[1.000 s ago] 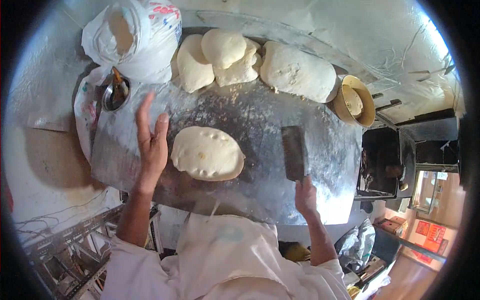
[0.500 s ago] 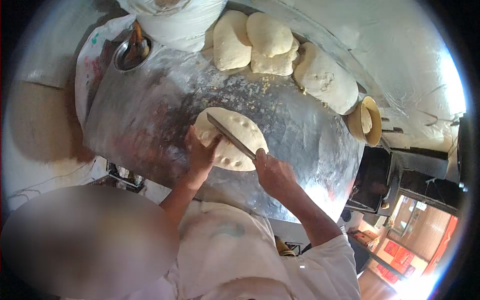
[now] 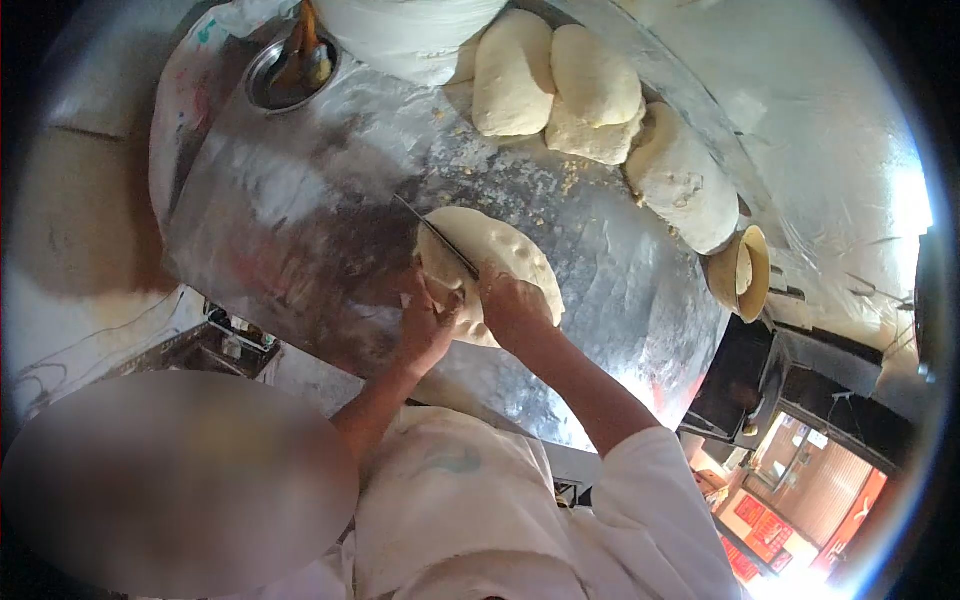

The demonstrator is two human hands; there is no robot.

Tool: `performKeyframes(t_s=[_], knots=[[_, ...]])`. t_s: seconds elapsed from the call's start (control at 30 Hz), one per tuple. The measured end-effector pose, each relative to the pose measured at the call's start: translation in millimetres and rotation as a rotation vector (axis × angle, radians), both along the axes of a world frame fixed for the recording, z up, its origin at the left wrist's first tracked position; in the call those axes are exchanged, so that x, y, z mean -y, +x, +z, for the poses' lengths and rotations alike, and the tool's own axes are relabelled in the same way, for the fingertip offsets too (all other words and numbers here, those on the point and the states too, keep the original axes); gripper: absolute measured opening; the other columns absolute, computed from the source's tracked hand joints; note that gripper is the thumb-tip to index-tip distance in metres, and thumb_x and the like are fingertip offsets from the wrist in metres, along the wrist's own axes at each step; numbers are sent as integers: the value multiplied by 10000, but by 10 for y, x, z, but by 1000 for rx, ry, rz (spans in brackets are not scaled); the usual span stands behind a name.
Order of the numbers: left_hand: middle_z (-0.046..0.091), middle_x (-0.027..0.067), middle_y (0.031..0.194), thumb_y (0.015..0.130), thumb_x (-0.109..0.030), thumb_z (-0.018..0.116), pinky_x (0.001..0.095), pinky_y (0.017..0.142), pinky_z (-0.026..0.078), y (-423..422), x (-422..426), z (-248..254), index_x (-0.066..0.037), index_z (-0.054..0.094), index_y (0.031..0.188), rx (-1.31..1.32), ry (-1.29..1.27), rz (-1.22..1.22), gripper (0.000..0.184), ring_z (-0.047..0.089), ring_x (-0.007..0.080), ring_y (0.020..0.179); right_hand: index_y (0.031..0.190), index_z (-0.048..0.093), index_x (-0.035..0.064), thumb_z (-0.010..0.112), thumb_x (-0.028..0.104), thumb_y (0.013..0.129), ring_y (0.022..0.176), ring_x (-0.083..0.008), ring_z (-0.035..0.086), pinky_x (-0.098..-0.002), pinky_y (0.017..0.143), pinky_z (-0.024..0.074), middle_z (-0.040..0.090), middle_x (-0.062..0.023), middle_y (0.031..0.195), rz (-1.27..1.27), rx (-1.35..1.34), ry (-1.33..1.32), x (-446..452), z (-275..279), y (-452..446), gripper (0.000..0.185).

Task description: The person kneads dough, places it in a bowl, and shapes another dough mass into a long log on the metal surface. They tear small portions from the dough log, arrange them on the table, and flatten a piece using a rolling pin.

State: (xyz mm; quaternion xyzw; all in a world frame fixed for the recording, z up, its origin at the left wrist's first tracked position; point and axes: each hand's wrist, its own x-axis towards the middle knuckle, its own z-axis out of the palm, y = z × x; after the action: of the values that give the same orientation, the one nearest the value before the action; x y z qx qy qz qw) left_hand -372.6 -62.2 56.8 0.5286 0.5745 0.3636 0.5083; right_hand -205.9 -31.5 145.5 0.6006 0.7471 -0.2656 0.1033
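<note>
One left hand [image 3: 430,325], one right hand [image 3: 515,305], one knife [image 3: 437,236]. One flat dough [image 3: 500,245], mid-table [image 3: 300,200]. Far edge: four dough lumps [image 3: 597,75] visible, one white sack [image 3: 410,40]. One metal bowl [image 3: 260,85], far left corner; one yellow bowl [image 3: 757,275], far right.

Knife [image 3: 437,236] handle hidden inside right hand [image 3: 515,305]; white sack [image 3: 410,38] cut by top edge; red poster [image 3: 766,534] lettering unreadable

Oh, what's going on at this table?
A person is working on a piece of dough on the table. The right hand grips a knife, its blade across the dough's left side; how deep isn't clear. The left hand is at the near-left edge. More dough lies farther back.
</note>
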Motion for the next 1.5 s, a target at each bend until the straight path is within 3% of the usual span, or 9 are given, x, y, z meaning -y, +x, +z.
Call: performKeyframes(t_s=[0.2, 0.37, 0.6, 0.87, 0.93, 1.13, 1.23, 1.33, 1.5], knots=[[361, 256, 1505, 996, -201, 670, 496, 1150, 334, -88, 177, -165, -8, 173, 1600, -4, 44, -40, 806, 392, 381, 1399, 1139, 498, -23, 502, 148, 1022, 795, -455, 716, -537, 642, 577, 686, -250, 833, -86, -51, 95, -53, -126, -7, 208], [404, 241, 1437, 991, -216, 660, 491, 1129, 351, -172, 212, -120, -7, 170, 1589, 12, 55, -80, 801, 437, 357, 1331, 1146, 492, -10, 517, 117, 1010, 845, -448, 732, -551, 713, 586, 708, -247, 848, -129, 150, -260, 427, 943, 560, 187], [388, 247, 1376, 980, -275, 694, 473, 1110, 362, -204, 596, -197, 23, 179, 1536, 73, 126, -39, 814, 460, 332, 1243, 1152, 507, 7, 501, 183, 1035, 745, -423, 735, -520, 624, 597, 705, -224, 874, -58, 167, -75, 653, -249, 680, 212], [377, 265, 1467, 908, -308, 770, 502, 1164, 336, -544, 1023, 308, 2, 155, 1537, 74, -333, 1, 931, 435, 371, 1365, 1167, 507, 63, 559, 277, 1039, 787, -396, 729, -537, 669, 584, 709, -171, 890, -192, 11, -17, 1154, 129, 1038, 254], [361, 275, 1522, 844, -471, 815, 566, 1195, 274, -658, 823, 459, 8, 227, 1551, -642, 457, -194, 1037, 372, 420, 1435, 1148, 504, 68, 574, 293, 1040, 785, -405, 722, -540, 668, 579, 710, -170, 892, -262, 78, -89, 1529, 150, 1373, 259], [411, 246, 1534, 692, -619, 841, 629, 1175, 283, -149, 120, 660, -187, 328, 1602, -908, 663, -988, 1130, 378, 407, 1453, 1035, 515, 54, 669, 277, 994, 738, -422, 707, -529, 612, 554, 691, -209, 836, -501, 118, 7, 2545, -4, 1960, 274], [627, 168, 1208, 670, -484, 899, 529, 1033, 460, 96, -148, 652, -129, 478, 1491, -869, 682, -1033, 989, 615, 386, 1117, 1041, 542, 23, 657, 284, 1001, 828, -431, 706, -530, 699, 549, 678, -235, 837, -676, 99, 41, 2946, 48, 2277, 288], [644, 211, 1331, 760, -466, 849, 498, 1022, 503, 475, -392, 1305, -76, 452, 1480, -848, 56, -1278, 910, 627, 391, 1232, 1037, 561, 0, 656, 287, 998, 863, -468, 684, -538, 730, 528, 672, -257, 837, -1069, -23, 163, 3438, -121, 2538, 305], [654, 193, 1347, 701, -411, 903, 460, 1079, 486, 971, -739, 2328, -83, 568, 1421, -656, -22, -1520, 859, 649, 393, 1211, 1043, 619, 43, 624, 328, 997, 865, -499, 658, -579, 752, 504, 680, -256, 875, -1432, 54, 375, 3705, -163, 2937, 289]])
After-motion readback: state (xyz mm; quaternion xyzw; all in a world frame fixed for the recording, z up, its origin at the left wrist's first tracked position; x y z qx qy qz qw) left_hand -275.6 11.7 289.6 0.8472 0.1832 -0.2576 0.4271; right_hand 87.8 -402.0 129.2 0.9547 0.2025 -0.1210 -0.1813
